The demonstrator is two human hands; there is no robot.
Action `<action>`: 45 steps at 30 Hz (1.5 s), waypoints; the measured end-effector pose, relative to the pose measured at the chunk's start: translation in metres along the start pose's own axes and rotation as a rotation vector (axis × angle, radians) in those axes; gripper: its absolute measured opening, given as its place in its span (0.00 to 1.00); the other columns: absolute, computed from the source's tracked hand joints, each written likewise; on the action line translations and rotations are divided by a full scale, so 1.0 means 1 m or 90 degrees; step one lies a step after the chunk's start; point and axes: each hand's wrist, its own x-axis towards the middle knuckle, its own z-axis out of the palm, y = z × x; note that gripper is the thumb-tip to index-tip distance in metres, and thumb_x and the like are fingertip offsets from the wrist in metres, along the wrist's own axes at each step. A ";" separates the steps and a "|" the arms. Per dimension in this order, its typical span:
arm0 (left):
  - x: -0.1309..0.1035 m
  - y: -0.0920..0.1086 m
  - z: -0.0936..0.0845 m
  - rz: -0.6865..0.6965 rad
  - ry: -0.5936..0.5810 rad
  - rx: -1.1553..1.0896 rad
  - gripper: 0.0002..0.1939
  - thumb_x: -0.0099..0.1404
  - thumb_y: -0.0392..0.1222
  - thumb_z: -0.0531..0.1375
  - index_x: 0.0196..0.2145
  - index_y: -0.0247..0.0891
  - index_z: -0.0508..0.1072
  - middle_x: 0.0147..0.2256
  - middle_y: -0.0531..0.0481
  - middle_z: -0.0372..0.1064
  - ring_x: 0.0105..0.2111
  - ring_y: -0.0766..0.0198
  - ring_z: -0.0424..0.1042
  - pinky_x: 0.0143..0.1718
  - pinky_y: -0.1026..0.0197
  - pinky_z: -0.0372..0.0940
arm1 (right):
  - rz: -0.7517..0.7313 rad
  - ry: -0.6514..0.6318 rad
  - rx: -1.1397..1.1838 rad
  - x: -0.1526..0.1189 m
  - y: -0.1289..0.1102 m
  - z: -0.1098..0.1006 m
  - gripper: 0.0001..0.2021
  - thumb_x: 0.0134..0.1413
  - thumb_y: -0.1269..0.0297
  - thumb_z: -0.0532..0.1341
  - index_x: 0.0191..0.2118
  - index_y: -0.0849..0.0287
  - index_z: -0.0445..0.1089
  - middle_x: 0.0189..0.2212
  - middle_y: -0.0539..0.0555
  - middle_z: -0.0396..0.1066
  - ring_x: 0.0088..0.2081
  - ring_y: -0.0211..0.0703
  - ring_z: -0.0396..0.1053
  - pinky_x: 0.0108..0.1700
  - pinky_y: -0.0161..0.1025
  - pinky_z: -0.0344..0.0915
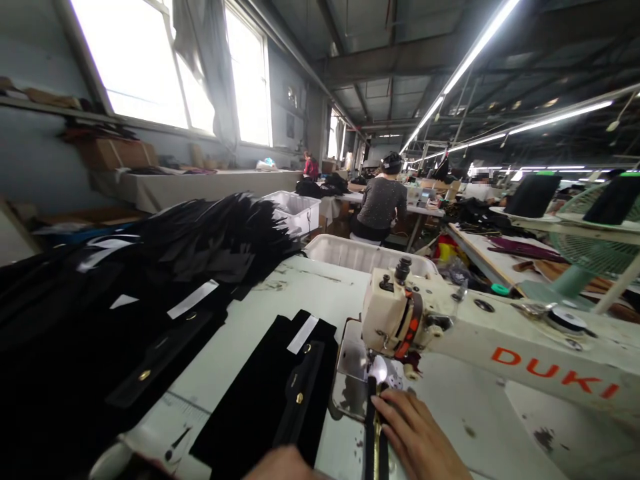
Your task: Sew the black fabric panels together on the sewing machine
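My right hand lies with its fingers stretched out, the tips pressed on a narrow black zipper with a gold-coloured line along it. The zipper's far end is under the needle area of a white sewing machine. My left hand shows only as a blurred edge at the bottom; its fingers are hidden. It is nearest to a flat black fabric panel on the table. That panel carries a black strip with gold fittings and a white label.
A large pile of black panels covers the left side. White plastic bins stand behind the table. The machine's arm spans the right, with thread cones and a green fan beyond. A person sits farther back.
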 end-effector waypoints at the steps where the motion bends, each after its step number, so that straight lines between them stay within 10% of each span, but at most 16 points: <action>1: 0.010 0.005 -0.017 0.025 0.025 0.071 0.10 0.71 0.47 0.60 0.44 0.39 0.74 0.44 0.46 0.71 0.45 0.53 0.71 0.51 0.47 0.65 | 0.003 -0.001 -0.005 0.002 -0.001 0.000 0.15 0.71 0.62 0.50 0.56 0.54 0.67 0.47 0.54 0.73 0.48 0.42 0.72 0.49 0.35 0.71; 5: 0.068 0.018 -0.078 0.148 0.134 0.305 0.17 0.64 0.44 0.62 0.51 0.43 0.72 0.57 0.45 0.63 0.60 0.46 0.55 0.64 0.44 0.43 | -0.001 0.031 -0.038 0.014 -0.005 -0.004 0.17 0.72 0.59 0.48 0.53 0.55 0.70 0.46 0.54 0.75 0.47 0.42 0.74 0.47 0.35 0.72; 9: 0.112 0.009 -0.097 0.176 0.109 0.360 0.23 0.55 0.43 0.68 0.49 0.41 0.73 0.51 0.44 0.66 0.54 0.47 0.62 0.59 0.47 0.55 | -0.035 0.061 -0.102 0.019 -0.007 -0.011 0.19 0.71 0.57 0.47 0.51 0.58 0.72 0.44 0.53 0.76 0.43 0.42 0.75 0.43 0.34 0.74; 12: 0.117 -0.001 -0.082 0.165 0.122 0.351 0.06 0.60 0.41 0.64 0.36 0.38 0.75 0.37 0.49 0.68 0.42 0.54 0.67 0.49 0.54 0.62 | -0.050 0.049 -0.132 0.017 -0.006 -0.009 0.19 0.71 0.59 0.46 0.51 0.59 0.71 0.44 0.54 0.76 0.43 0.42 0.75 0.43 0.35 0.74; 17: 0.111 0.003 -0.035 0.132 0.191 0.313 0.11 0.72 0.42 0.53 0.38 0.35 0.72 0.30 0.51 0.67 0.31 0.60 0.68 0.33 0.61 0.66 | -0.057 0.050 -0.157 0.005 -0.006 0.007 0.16 0.68 0.64 0.48 0.50 0.61 0.70 0.44 0.55 0.75 0.44 0.45 0.74 0.45 0.35 0.73; 24: 0.073 0.009 0.005 0.264 0.166 0.426 0.26 0.64 0.29 0.58 0.58 0.45 0.67 0.60 0.46 0.59 0.62 0.50 0.56 0.64 0.44 0.52 | -0.012 0.098 -0.130 0.007 -0.015 0.008 0.16 0.69 0.64 0.46 0.49 0.60 0.70 0.43 0.55 0.75 0.43 0.44 0.74 0.45 0.34 0.72; 32: 0.060 -0.024 0.011 0.438 0.122 0.723 0.28 0.70 0.36 0.57 0.65 0.35 0.58 0.63 0.41 0.60 0.64 0.51 0.58 0.66 0.40 0.46 | -0.058 0.153 -0.177 0.007 -0.017 0.005 0.19 0.71 0.63 0.45 0.45 0.60 0.73 0.40 0.50 0.78 0.40 0.42 0.76 0.40 0.35 0.73; 45: 0.059 -0.003 0.007 0.398 0.052 0.764 0.33 0.60 0.29 0.56 0.63 0.35 0.60 0.64 0.43 0.59 0.63 0.53 0.60 0.66 0.37 0.41 | -0.082 0.147 -0.180 -0.001 -0.012 0.011 0.16 0.69 0.62 0.50 0.46 0.59 0.74 0.42 0.50 0.78 0.41 0.42 0.77 0.41 0.34 0.74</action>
